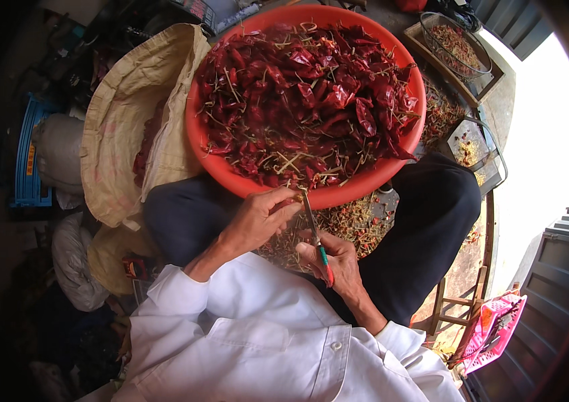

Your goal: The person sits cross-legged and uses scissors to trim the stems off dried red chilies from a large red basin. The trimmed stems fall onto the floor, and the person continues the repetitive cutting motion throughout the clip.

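My left hand (257,218) pinches a dried red chili (283,204) at the near rim of a big red plastic basin (360,192). In my right hand (337,261) is a pair of scissors (309,213) with tape-wrapped handles in green and red. Their blades point away from me and reach the stem end of the chili, beside my left fingertips. Dried red chilies (309,95), many with pale stems, are heaped in the basin. My left fingers partly hide the held chili.
An open woven sack (118,115) with red contents stands left of the basin. Cut stems (350,226) litter the floor between my knees. At right are a wire basket (453,47) over a wooden frame, a metal dustpan (470,151) and a pink plastic basket (495,331).
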The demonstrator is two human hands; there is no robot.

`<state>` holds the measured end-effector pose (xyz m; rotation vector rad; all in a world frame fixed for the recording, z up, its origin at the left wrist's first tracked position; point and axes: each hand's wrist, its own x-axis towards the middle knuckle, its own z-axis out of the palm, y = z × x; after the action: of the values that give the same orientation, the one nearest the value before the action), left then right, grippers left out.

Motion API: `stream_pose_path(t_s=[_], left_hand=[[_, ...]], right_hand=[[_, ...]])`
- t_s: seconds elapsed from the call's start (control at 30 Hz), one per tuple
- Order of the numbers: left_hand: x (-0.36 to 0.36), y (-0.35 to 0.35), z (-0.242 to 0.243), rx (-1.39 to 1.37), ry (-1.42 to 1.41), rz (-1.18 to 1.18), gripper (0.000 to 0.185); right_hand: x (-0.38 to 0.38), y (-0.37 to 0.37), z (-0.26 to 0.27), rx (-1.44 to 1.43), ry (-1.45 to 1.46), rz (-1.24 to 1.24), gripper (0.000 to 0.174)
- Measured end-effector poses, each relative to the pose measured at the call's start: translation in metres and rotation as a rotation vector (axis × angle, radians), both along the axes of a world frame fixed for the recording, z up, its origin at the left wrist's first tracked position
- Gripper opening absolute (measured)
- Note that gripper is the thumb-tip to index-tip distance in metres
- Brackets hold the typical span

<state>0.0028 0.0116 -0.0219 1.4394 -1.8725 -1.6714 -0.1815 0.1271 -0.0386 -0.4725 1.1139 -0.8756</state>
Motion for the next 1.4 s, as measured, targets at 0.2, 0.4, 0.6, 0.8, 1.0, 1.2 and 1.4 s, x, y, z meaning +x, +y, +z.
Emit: stream_pose_path(t_s=[0.2, 0.4, 0.6, 0.8, 1.0, 1.2, 1.4], left_hand=[[-0.002, 0.0, -0.016, -0.315, -0.025, -0.045, 0.012], [-0.011, 0.012, -0.025, -0.525, 0.021, -0.013, 0.015], [-0.002, 0.016, -0.005, -0.619, -0.089, -0.015, 0.013], [-0.001, 0.017, 0.012, -0.634, -0.224, -0.095, 0.014], [-0.005, 0.015, 0.019, -0.654, -0.251, -0.112, 0.014], [-0.006, 0.023, 0.011, -0.617, -0.145, -0.061, 0.013], [-0.006, 0.045, -0.002, -0.418, 0.004, 0.037, 0.02]], right_hand=[[0.008, -0.002, -0.005, -0.048, 0.031, -0.031, 0.045], [0.023, 0.002, -0.018, 0.026, -0.362, -0.174, 0.04], [0.026, 0.0, -0.018, 0.076, -0.476, -0.131, 0.04], [0.028, -0.003, -0.013, 0.072, -0.094, -0.067, 0.045], [0.024, 0.001, -0.018, 0.061, -0.453, -0.107, 0.038], [0.016, -0.003, -0.025, 0.098, -0.913, -0.189, 0.047], [-0.008, -0.016, -0.046, 0.005, -0.871, -0.46, 0.062]])
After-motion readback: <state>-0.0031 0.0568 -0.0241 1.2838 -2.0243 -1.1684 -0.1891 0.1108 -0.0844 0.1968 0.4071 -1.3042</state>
